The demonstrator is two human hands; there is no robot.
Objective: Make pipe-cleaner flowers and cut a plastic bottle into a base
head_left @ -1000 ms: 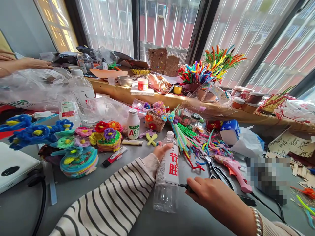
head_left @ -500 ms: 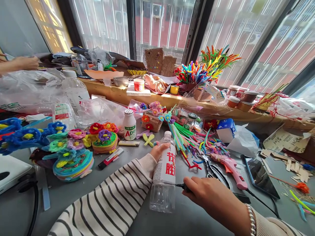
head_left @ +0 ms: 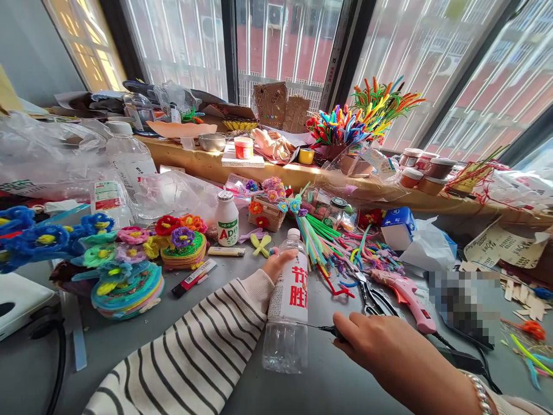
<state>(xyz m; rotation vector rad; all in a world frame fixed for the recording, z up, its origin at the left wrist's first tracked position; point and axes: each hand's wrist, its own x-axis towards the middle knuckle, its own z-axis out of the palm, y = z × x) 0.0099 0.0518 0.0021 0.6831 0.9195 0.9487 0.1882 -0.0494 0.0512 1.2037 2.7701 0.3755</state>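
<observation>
the bottle (head_left: 287,305) lies between the left hand (head_left: 279,265), clamped on it, and the right hand (head_left: 375,344), gripping a tool (head_left: 329,329).

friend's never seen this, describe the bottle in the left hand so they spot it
At the front middle of the grey table, the left hand holds a clear bottle. Unlike the small white bottle farther back, it is see-through below a label with big red writing.

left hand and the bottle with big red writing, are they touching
Touching: the head view shows the left hand gripping the bottle's upper part, thumb laid across its front.
</observation>
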